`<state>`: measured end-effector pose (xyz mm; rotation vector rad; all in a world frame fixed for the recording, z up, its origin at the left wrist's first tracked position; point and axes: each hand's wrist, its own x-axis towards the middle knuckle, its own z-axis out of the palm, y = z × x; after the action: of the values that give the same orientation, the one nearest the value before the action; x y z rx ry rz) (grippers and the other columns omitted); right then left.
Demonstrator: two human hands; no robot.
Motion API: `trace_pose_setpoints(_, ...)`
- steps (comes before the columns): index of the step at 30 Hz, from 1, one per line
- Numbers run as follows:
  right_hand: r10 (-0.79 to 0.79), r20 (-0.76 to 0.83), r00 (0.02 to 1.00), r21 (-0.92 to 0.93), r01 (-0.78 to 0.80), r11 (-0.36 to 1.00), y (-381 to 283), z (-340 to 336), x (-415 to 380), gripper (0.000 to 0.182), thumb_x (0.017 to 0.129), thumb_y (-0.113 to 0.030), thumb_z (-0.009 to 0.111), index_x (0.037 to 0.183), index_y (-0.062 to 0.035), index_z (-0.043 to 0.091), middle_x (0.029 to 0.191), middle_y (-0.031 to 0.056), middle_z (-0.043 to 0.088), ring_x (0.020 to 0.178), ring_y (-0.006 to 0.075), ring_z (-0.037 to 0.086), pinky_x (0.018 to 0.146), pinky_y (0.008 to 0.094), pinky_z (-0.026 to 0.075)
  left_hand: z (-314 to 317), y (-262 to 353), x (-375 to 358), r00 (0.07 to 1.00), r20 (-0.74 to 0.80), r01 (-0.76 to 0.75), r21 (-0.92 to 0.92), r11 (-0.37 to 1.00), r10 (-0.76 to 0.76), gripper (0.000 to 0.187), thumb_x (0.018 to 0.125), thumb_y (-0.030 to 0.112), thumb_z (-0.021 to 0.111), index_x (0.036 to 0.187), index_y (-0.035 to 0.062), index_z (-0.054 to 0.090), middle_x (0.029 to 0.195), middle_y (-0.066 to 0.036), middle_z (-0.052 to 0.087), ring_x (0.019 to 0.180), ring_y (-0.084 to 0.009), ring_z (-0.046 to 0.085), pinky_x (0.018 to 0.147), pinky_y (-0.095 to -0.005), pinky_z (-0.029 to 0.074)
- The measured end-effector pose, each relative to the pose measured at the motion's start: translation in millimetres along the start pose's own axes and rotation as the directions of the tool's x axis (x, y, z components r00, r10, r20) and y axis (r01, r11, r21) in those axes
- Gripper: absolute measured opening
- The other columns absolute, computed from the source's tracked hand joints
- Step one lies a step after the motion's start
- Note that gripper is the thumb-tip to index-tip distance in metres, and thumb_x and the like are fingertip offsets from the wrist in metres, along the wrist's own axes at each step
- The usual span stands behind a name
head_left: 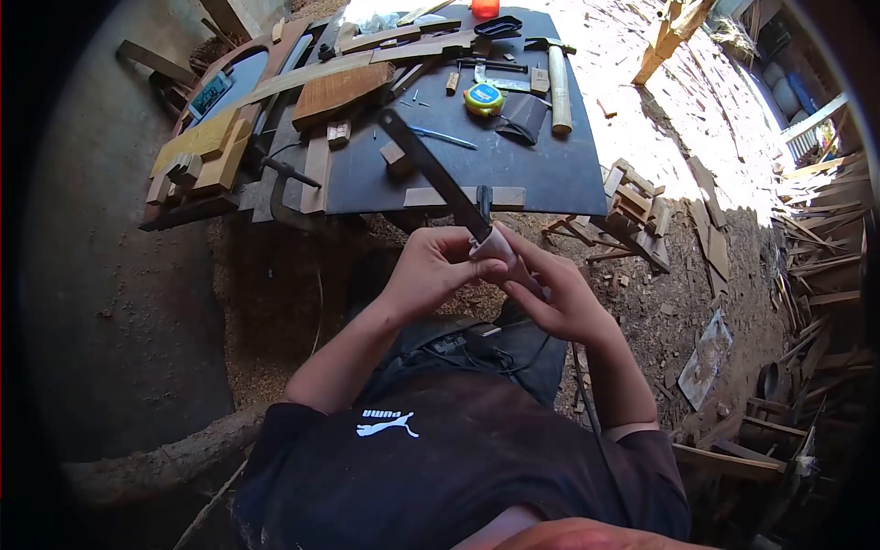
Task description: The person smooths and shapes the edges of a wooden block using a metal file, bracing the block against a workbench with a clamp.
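Both hands are closed around the pale, wrapped-looking lower end (496, 246) of a long dark flat blade (438, 174) with a hole near its rounded tip. The blade slants up and left, over the near part of the dark tabletop in this view. My left hand (438, 268) pinches the pale end from the left, thumb across its front. From the right, my right hand (561, 295) wraps its lower part, fingers behind and thumb in front. Near the hands, a black clamp (483, 200) sits over a pale wood strip (429, 197) at the table's front edge.
On the dark table (550, 170) are a hammer (559, 92), a tape measure (483, 98), a blue pen (445, 137) and a brown wood block (341, 94). A metal clamp (289, 188) juts from the left front. Wood scraps (639, 206) lie on the right.
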<state>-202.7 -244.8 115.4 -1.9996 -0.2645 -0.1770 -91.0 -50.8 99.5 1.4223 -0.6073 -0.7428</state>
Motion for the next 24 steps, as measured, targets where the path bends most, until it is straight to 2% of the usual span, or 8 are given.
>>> trace_pose_setpoints(1, 0.222, 0.090, 0.971, 0.142, -0.233, 0.962, -3.9, -3.6, -1.8, 0.065, 0.091, -0.005, 0.064, 0.152, -0.0059, 0.043, 0.124, 0.0221, 0.066, 0.109, 0.0349, 0.068, 0.092, 0.0376, 0.051, -5.0, -1.0, 5.6, 1.000, -0.014, -0.002, 0.140, 0.990, 0.004, 0.023, 0.088, 0.020, 0.080, 0.100, 0.0010, 0.076, 0.089, -0.004, 0.075, 0.080, -0.0061, 0.066, 0.068, -0.0252, 0.052)
trace_pose_setpoints(3, 0.183, -0.015, 0.983, 0.143, -0.179, 0.973, 13.9, -0.5, -3.8, 0.064, 0.091, -0.005, 0.063, 0.152, -0.0048, 0.042, 0.123, 0.0223, 0.066, 0.109, 0.0334, 0.068, 0.092, 0.0373, 0.051, -10.7, 1.7, 19.6, 0.986, -0.058, -0.121, 0.384, 0.916, 0.155, 0.030, 0.083, 0.026, 0.084, 0.094, -0.0009, 0.075, 0.082, -0.008, 0.074, 0.067, -0.0086, 0.065, 0.059, -0.0275, 0.050)
trace_pose_setpoints(6, 0.125, -0.206, 0.971, -0.008, -0.129, 0.992, 32.0, 0.2, -1.8, 0.062, 0.090, -0.005, 0.060, 0.150, -0.0051, 0.044, 0.121, 0.0231, 0.067, 0.107, 0.0345, 0.068, 0.091, 0.0378, 0.051, -37.5, -9.8, 43.1, 0.817, 0.027, -0.341, 0.828, 0.444, 0.576, 0.034, 0.080, 0.029, 0.084, 0.102, 0.0049, 0.074, 0.098, -0.008, 0.072, 0.091, -0.0234, 0.069, 0.081, -0.0347, 0.054)
trace_pose_setpoints(9, 0.138, -0.320, 0.937, -0.158, -0.196, 0.968, 45.8, -5.3, -4.2, 0.060, 0.091, -0.006, 0.058, 0.149, -0.0074, 0.045, 0.121, 0.0236, 0.066, 0.108, 0.0365, 0.067, 0.092, 0.0386, 0.051, -63.3, -24.4, 59.3, 0.837, 0.084, -0.289, 0.907, 0.306, 0.541, 0.041, 0.078, 0.032, 0.084, 0.107, 0.0064, 0.073, 0.112, -0.010, 0.068, 0.108, -0.0300, 0.064, 0.094, -0.0422, 0.051)
trace_pose_setpoints(12, 0.138, -0.349, 0.927, -0.218, -0.223, 0.950, 52.7, -4.1, -3.5, 0.058, 0.092, -0.003, 0.056, 0.149, -0.0072, 0.045, 0.120, 0.0234, 0.066, 0.107, 0.0358, 0.067, 0.092, 0.0394, 0.051, -73.0, -41.0, 66.2, 0.894, 0.064, -0.239, 0.904, 0.354, 0.443, 0.043, 0.077, 0.034, 0.085, 0.108, 0.0062, 0.072, 0.112, -0.009, 0.065, 0.108, -0.0289, 0.062, 0.096, -0.0427, 0.049)
trace_pose_setpoints(16, 0.119, -0.336, 0.934, -0.274, -0.218, 0.937, 58.5, -0.3, 6.1, 0.057, 0.093, 0.000, 0.053, 0.148, -0.0090, 0.045, 0.121, 0.0218, 0.066, 0.108, 0.0342, 0.067, 0.094, 0.0415, 0.051, -75.4, -66.9, 67.1, 0.829, 0.008, -0.256, 0.895, 0.366, 0.559, 0.039, 0.075, 0.035, 0.086, 0.100, 0.0081, 0.074, 0.092, -0.008, 0.058, 0.094, -0.0280, 0.057, 0.087, -0.0397, 0.050)
trace_pose_setpoints(22, 0.190, -0.354, 0.916, -0.165, -0.261, 0.951, 58.1, 6.9, 33.5, 0.055, 0.094, 0.000, 0.053, 0.148, -0.0097, 0.045, 0.123, 0.0220, 0.065, 0.108, 0.0328, 0.068, 0.093, 0.0402, 0.052, -68.7, -77.3, 63.6, 0.801, -0.089, -0.189, 0.900, 0.392, 0.592, 0.038, 0.072, 0.036, 0.086, 0.100, 0.0120, 0.075, 0.093, -0.005, 0.056, 0.094, -0.0257, 0.055, 0.086, -0.0390, 0.046)
trace_pose_setpoints(24, 0.075, -0.388, 0.919, -0.218, -0.171, 0.961, 76.2, 7.9, 45.2, 0.056, 0.095, 0.000, 0.053, 0.150, -0.0082, 0.042, 0.115, 0.0153, 0.066, 0.098, 0.0202, 0.065, 0.086, 0.0333, 0.052, -65.3, -77.0, 61.5, 0.791, -0.109, -0.169, 0.907, 0.386, 0.603, 0.038, 0.072, 0.036, 0.086, 0.100, 0.0132, 0.075, 0.094, -0.005, 0.056, 0.094, -0.0251, 0.055, 0.087, -0.0392, 0.045)
